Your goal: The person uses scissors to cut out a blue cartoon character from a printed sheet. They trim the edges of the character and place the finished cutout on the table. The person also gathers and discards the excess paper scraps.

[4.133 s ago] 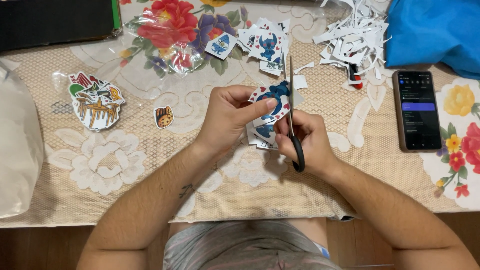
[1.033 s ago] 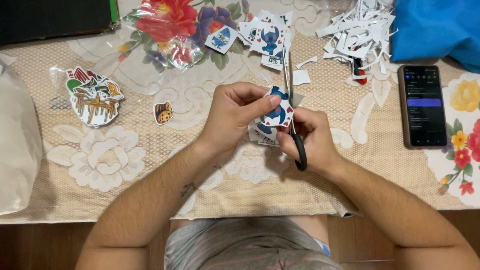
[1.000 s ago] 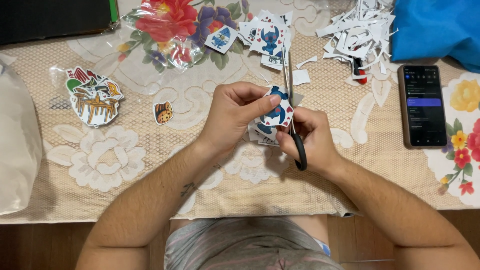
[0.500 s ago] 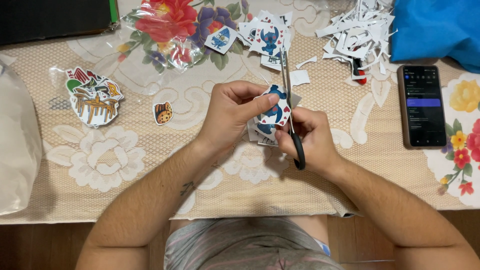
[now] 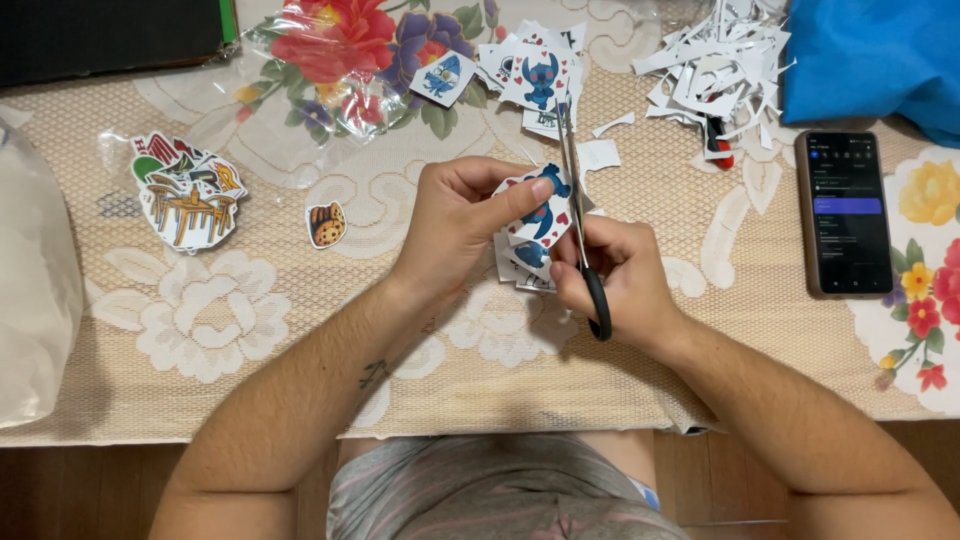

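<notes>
Scissors (image 5: pixel 578 215) in the right hand (image 5: pixel 612 275) cut around a blue sticker (image 5: pixel 538 208) pinched in the left hand (image 5: pixel 462 225), above the desk (image 5: pixel 480 390). Finished cutouts (image 5: pixel 188 192) and scraps (image 5: pixel 715 70) lie apart; more sheets (image 5: pixel 520 270) wait beneath.

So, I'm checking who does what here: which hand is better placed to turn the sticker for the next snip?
Likely the left hand: its fingers already pinch the blue sticker, free to rotate it. The right hand is occupied with the scissors.
</notes>
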